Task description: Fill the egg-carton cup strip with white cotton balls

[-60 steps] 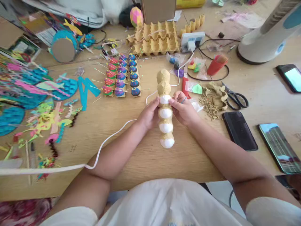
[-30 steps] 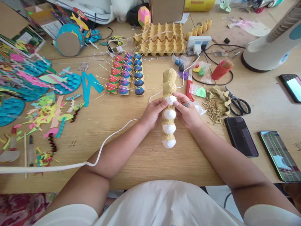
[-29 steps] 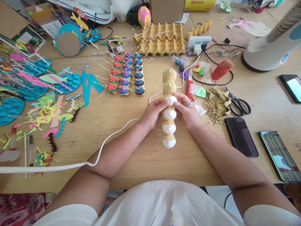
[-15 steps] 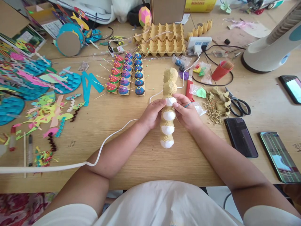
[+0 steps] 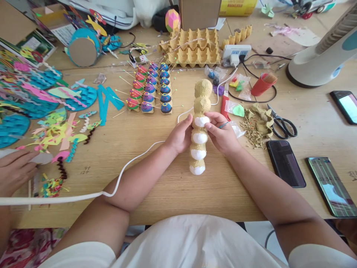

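Holding a bumpy carton strip (image 5: 200,131) with both bare hands, nearer the person than the egg tray (image 5: 193,50) and a touch to that tray's right. It's got six bumps: the two closest to the egg tray are plain, the other four have white patches (image 5: 200,138). The right hand (image 5: 223,136) has the edge pinched, thumb in front just by the first patch. The left hand (image 5: 180,137) is cupped along the other side with its thumb off the front. Its fingers are tucked behind, so can't tell if they're really gripping.

What'd worry me: if that white stuff is soft, the right thumb could smear it. Squeeze too hard and the dips between bumps might crease. If the right is doing most of the holding, the strip could twist too.

Also, a white cable (image 5: 55,200) crosses the left arm (image 5: 139,175) and leads up to the power strip (image 5: 237,50), just right of the egg tray, so a careless elbow might yank it. The painted rows (image 5: 150,88) sit front-left of the egg tray and could get knocked by a wide sweep. Someone else's hand (image 5: 17,169) is farther out that way, well apart from the egg tray.
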Demonstrator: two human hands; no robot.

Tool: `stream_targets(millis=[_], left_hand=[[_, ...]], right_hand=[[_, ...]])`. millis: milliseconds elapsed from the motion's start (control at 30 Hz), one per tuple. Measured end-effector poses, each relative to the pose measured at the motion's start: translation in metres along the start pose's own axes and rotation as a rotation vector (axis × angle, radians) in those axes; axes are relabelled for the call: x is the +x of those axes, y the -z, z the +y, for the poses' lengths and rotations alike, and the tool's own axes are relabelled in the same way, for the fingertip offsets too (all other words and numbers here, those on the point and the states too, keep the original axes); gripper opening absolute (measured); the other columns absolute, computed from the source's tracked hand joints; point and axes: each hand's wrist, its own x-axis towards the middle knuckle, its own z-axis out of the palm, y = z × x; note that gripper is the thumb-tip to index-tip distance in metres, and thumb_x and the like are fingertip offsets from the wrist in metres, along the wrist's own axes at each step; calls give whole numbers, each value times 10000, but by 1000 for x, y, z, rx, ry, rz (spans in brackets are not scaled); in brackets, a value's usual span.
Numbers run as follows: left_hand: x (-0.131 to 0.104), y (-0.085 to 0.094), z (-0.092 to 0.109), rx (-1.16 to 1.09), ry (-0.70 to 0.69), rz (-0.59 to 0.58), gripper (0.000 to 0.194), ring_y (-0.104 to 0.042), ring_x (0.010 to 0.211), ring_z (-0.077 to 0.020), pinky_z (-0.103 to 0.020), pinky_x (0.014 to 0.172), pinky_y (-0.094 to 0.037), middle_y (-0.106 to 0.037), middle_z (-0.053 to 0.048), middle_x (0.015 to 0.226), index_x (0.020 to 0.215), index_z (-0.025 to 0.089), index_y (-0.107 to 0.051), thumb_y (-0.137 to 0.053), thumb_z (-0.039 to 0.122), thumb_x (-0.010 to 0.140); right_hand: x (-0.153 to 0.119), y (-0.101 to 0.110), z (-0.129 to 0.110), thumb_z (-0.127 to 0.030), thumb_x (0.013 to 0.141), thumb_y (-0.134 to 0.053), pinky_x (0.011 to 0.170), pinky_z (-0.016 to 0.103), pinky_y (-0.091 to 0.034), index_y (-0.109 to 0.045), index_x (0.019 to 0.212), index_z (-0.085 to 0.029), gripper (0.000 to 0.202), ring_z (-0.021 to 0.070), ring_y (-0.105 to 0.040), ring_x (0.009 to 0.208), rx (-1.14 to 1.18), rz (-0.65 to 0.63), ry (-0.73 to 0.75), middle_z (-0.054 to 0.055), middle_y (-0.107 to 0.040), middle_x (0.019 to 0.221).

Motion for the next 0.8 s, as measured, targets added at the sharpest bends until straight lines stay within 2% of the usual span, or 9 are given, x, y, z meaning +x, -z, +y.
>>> stream_targets(millis=[233,433,600,667,800], left_hand=[[1,3,-2,-15,7,28,476,-777,944,-248,-366,831,-589,-805,-54,926,1004,197,-787,-948,595,799],[1,0,-1,-2,20,51,494,-799,1003,-286,-400,864,-609,-797,-58,911,1004,202,-777,-898,656,855],[1,-5,2,-29,17,-27,606,-798,1159,-339,-432,949,-626,-820,-79,969,983,204,-761,-900,763,797],[1,-4,2,-22,17,-11,597,-802,1135,-324,-416,941,-621,-815,-75,955,976,199,-752,-907,748,799],[4,2,-1,12,-10,31,520,-790,975,-242,-348,856,-585,-807,-54,932,984,185,-760,-971,613,778]], right_hand=[[1,4,3,-495,722,-1050,876,336,-640,-809,1093,-313,479,168,-738,888,-57,-34,41,-19,-815,954],[0,2,5,-511,731,-1039,861,334,-639,-800,1112,-318,489,170,-742,894,-39,-29,12,-16,-816,973],[0,0,3,-516,745,-1025,904,364,-654,-791,1132,-331,489,192,-763,946,-26,-4,-9,-12,-820,994],[1,1,3,-533,744,-1021,906,379,-657,-790,1138,-327,501,205,-765,960,-45,0,-8,-4,-821,998],[2,2,4,-536,747,-1022,887,357,-644,-798,1138,-318,500,190,-753,937,-66,-11,15,-6,-815,984]])
